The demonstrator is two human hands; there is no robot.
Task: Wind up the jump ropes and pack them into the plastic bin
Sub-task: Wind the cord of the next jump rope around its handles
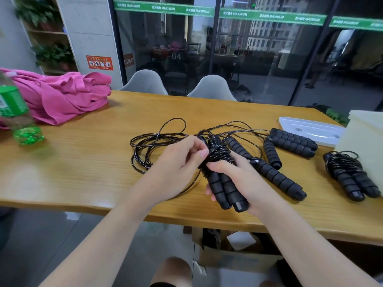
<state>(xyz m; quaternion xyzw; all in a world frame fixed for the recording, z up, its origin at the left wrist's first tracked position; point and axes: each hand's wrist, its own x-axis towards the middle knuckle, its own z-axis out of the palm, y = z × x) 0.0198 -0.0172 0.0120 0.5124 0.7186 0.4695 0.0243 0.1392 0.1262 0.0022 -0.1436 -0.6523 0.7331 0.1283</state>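
My right hand (238, 179) grips a pair of black foam jump-rope handles (227, 189) held side by side, with black cord coiled around their upper part (218, 156). My left hand (176, 160) pinches that cord beside the coil. Loose loops of black cord (157, 141) trail over the wooden table (87, 166) to the left. Several more black handles (292, 141) lie loose behind and to the right. A wound-up rope bundle (350, 175) rests at the right, against the pale plastic bin (364, 133). The bin's clear lid (310, 129) lies flat behind it.
A pink garment (62, 96) is heaped at the table's far left, with a green plastic bottle (16, 112) in front of it. Two grey chairs (211, 88) stand behind the table, before a glass wall. A cardboard box (228, 255) sits under the table.
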